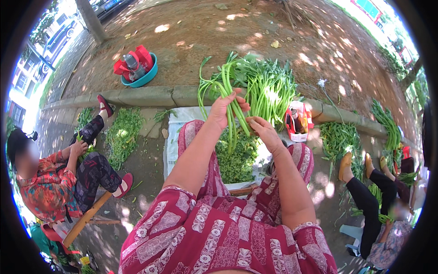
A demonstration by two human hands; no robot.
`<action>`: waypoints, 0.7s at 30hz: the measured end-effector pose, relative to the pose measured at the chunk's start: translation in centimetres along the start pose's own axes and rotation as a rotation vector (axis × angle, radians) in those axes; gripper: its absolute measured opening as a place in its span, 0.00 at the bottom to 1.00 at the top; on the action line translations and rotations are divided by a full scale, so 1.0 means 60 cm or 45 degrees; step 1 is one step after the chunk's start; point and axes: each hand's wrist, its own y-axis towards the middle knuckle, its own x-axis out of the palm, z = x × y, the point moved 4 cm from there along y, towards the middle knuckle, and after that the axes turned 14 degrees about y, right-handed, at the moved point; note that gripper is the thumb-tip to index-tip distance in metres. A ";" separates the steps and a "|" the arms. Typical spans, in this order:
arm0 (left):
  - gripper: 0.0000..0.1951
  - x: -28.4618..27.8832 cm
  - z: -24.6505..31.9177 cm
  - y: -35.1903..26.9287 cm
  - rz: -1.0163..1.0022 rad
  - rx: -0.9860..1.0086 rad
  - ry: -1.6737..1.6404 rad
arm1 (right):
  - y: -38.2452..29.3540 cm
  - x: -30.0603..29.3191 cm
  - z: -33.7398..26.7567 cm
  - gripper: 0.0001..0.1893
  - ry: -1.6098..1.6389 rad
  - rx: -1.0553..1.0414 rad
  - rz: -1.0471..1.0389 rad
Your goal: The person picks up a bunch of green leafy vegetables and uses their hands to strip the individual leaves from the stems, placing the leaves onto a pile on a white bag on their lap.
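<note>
My left hand [220, 111] is closed around a small bunch of long green stems [236, 106], probably water spinach, which slants across the palm. Several thinner stems dangle below it. At the lower ends of the bunch are the bent fingers of my right hand [265, 132]; whether they pinch a stem is hidden. Behind both hands, a large heap of the same leafy greens [268, 85] leans on the stone kerb [186, 96]. Between my knees, loose leaves [236, 161] lie piled on a white printed plastic sheet [172, 137].
A red and white bag [299, 121] with bottles stands right of the heap. Past the kerb sits a teal basin [145, 79] holding red bags and a grey bottle. Seated people [48, 181] work at left and right. Leaf piles [125, 133] lie on the ground.
</note>
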 end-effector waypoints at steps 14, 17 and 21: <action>0.19 -0.007 0.030 -0.022 -0.012 0.125 -0.188 | -0.022 0.013 0.005 0.20 0.249 0.136 0.091; 0.19 -0.007 0.019 -0.033 -0.027 0.114 -0.089 | -0.045 0.031 -0.004 0.21 -0.037 -0.026 0.188; 0.20 0.018 -0.003 -0.055 -0.095 0.175 -0.107 | -0.078 0.042 -0.005 0.12 -0.444 -0.467 0.292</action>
